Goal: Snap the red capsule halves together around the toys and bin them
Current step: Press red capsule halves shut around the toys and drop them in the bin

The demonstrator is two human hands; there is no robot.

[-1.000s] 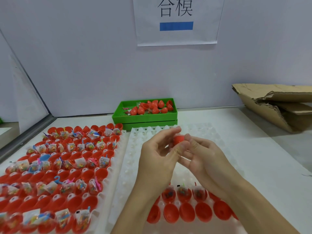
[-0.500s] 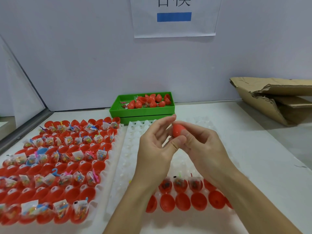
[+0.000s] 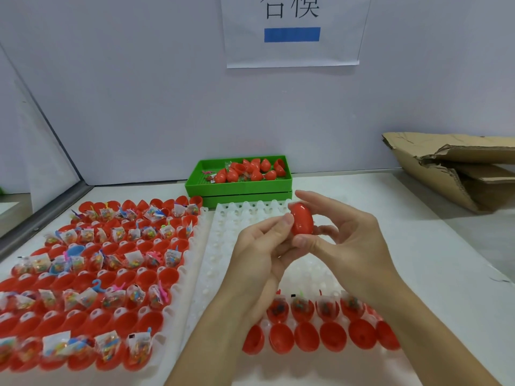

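Observation:
A closed red capsule [image 3: 301, 218] is held up above the white tray [image 3: 223, 235] in the middle of the table. My right hand [image 3: 348, 240] grips it between thumb and fingers. My left hand [image 3: 262, 252] touches its left side with thumb and fingertips. At the back stands a green bin [image 3: 239, 188] holding several red capsules. Along the near rows of the white tray lie red halves [image 3: 306, 335], some with bagged toys [image 3: 301, 305] inside.
A second tray [image 3: 94, 274] on the left is packed with red halves and bagged toys. Torn cardboard [image 3: 451, 165] lies at the back right. A grey wall with a paper sign [image 3: 292, 29] closes off the rear.
The capsule has come further out from between my fingers and now shows whole and closed. My left fingers have eased back to its side. The camera has tilted slightly.

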